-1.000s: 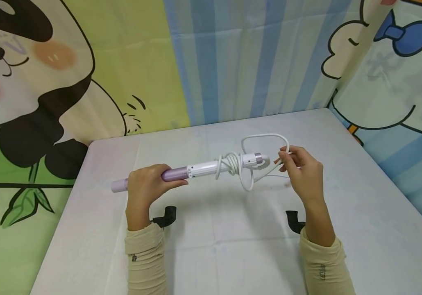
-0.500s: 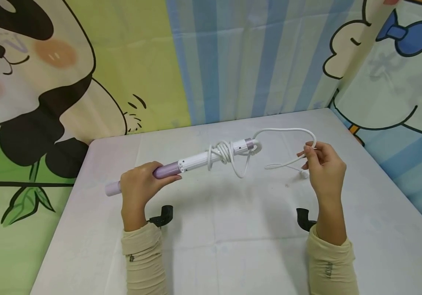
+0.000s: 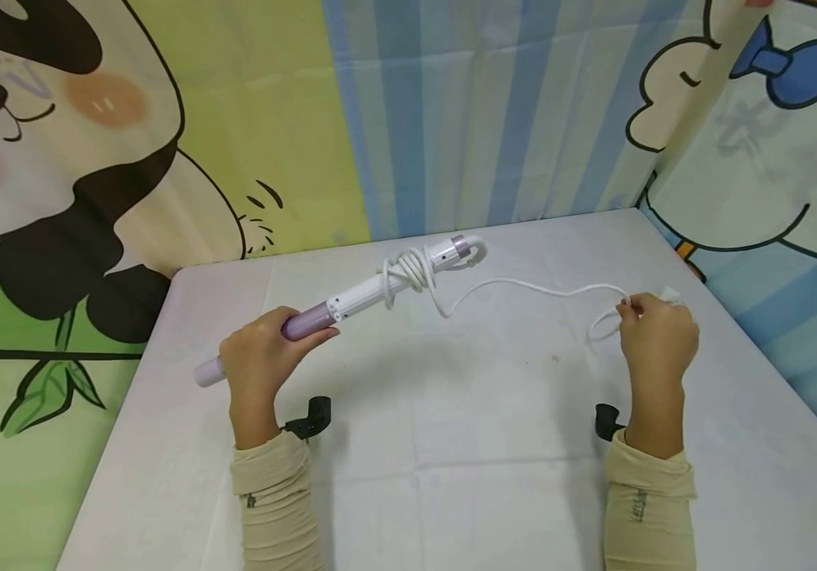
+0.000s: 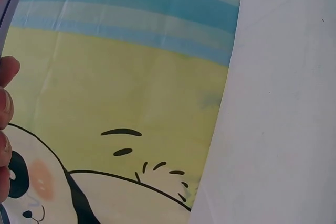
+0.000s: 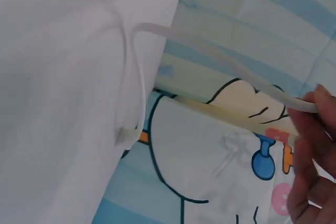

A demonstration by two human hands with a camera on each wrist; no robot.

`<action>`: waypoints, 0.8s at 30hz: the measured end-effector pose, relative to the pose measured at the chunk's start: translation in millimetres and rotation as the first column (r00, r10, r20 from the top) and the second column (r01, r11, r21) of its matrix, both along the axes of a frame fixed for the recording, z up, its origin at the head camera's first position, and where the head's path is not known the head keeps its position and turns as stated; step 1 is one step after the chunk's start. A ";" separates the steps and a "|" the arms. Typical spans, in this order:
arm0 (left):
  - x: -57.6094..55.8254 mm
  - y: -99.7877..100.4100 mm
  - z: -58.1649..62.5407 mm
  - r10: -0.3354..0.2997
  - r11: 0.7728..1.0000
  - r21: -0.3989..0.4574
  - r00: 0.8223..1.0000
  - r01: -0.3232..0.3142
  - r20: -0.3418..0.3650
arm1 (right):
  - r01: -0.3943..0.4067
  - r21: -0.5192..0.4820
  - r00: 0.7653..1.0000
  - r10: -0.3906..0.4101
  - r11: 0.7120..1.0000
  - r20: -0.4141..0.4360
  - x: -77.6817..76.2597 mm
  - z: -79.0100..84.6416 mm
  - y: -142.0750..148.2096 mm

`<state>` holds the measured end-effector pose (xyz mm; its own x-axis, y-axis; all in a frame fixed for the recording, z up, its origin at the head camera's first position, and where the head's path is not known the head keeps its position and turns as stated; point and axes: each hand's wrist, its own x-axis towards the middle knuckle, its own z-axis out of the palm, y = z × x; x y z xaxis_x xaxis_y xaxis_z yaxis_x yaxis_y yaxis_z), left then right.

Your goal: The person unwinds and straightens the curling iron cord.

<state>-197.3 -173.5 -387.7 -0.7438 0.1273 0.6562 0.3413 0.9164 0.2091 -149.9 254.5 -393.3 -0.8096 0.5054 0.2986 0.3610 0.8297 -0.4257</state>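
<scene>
Wand: held slanted, left of centre in the head view, its corded end toward upper centre.
Cord: coiled round the wand near that end; a free length is stretched toward the right.
Left hand: curled round the wand's purple section.
Right hand: cord pinched between thumb and fingers, right of centre.
Plug: seen lower left of centre in the right wrist view.
Risk: coils could be tightened into a knot, or the wand twisted, by too hard a pull.
</scene>
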 end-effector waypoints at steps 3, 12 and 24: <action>0.8 -0.2 0.0 0.014 0.999 0.031 1.000 -0.014 -0.004 | -0.081 0.006 0.954 0.076 0.997 0.289 -1.2 -6.4 10.8; -0.6 5.1 -0.9 0.017 0.999 0.036 1.000 -0.017 -0.011 | -0.278 -0.045 0.873 0.272 0.959 0.406 7.7 9.1 -1.5; -1.3 15.7 -0.1 -0.008 1.000 -0.017 1.000 0.008 -0.009 | -0.589 0.103 0.805 0.593 0.802 -0.015 2.6 12.7 -90.2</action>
<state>-198.5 -157.9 -387.8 -0.7367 0.1444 0.6606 0.3502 0.9172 0.1900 -147.3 164.3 -380.6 -0.9276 -0.0970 0.3608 -0.2289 0.9108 -0.3436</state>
